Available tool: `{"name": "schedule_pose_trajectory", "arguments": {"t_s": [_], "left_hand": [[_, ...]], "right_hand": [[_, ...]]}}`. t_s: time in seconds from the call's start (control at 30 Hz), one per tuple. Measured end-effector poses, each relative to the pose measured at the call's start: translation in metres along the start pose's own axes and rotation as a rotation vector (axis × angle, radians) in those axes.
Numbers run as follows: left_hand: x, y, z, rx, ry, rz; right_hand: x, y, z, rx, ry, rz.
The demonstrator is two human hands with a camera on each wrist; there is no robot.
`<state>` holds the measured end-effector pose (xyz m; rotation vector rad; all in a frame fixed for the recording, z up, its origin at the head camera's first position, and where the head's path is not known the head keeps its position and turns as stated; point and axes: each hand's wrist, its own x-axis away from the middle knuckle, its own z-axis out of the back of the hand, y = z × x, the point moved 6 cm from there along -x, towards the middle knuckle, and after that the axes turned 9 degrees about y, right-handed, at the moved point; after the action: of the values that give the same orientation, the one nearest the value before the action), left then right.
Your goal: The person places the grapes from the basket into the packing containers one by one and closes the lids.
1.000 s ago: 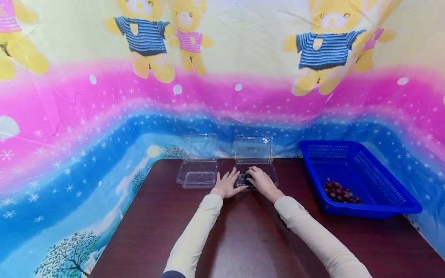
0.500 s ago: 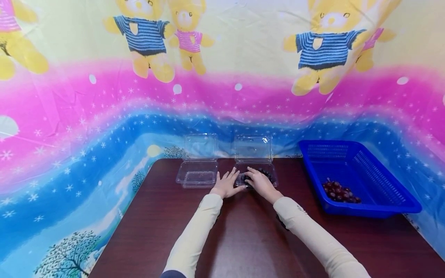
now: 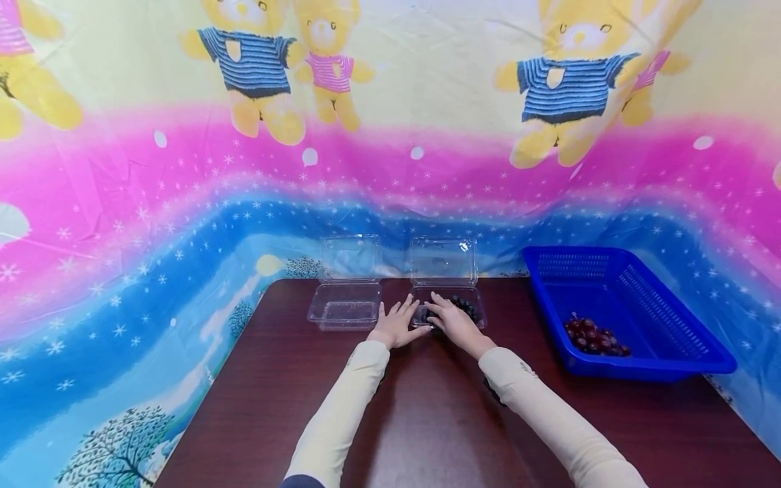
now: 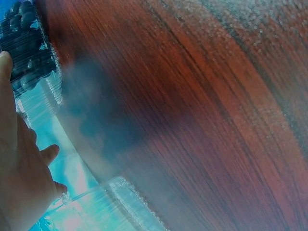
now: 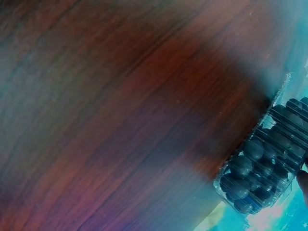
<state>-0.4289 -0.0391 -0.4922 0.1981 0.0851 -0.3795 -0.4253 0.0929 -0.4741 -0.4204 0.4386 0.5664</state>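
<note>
A clear plastic clamshell box (image 3: 443,261) stands at the table's far edge with its lid raised. Dark grapes (image 3: 465,307) lie inside its base, and the right wrist view shows a cluster of these grapes (image 5: 252,163) through the plastic wall. My left hand (image 3: 393,327) has its fingers spread, fingertips and thumb at the box's left and front edge. Over the left part of the box is my right hand (image 3: 457,323), fingers extended on the grapes and partly covering them. Only a fingertip (image 5: 303,183) of it shows in the right wrist view.
Left of the hands stands a second clear clamshell box (image 3: 346,301), lid raised, no fruit visible in it. A blue plastic basket (image 3: 659,369) on the right holds a bunch of red grapes (image 3: 594,337). A printed cloth (image 3: 390,169) hangs behind the brown table (image 3: 427,420).
My right hand has shifted slightly left and its fingers have straightened, baring more dark grapes on the box's right side. My left hand has stayed in place.
</note>
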Motion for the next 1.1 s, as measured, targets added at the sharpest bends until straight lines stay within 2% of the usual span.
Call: {"name": "schedule_pose_trajectory", "arguments": {"t_s": [0.27, 0.43, 0.77, 0.93, 1.1], "left_hand": [[0.001, 0.001, 0.002, 0.041, 0.026, -0.016], [-0.002, 0.001, -0.001, 0.007, 0.017, -0.009], [-0.003, 0.001, -0.003, -0.015, 0.014, -0.007], [-0.002, 0.001, -0.004, -0.043, 0.011, -0.016], [-0.003, 0.000, -0.003, -0.059, 0.018, -0.020]], "right_hand": [[0.004, 0.003, 0.001, 0.008, 0.022, 0.034], [0.006, 0.005, 0.001, 0.044, 0.022, 0.032], [0.012, 0.009, -0.006, 0.111, -0.054, -0.012], [0.015, 0.008, -0.009, 0.143, -0.070, 0.008], [0.016, 0.006, -0.008, 0.172, -0.051, 0.051]]}}
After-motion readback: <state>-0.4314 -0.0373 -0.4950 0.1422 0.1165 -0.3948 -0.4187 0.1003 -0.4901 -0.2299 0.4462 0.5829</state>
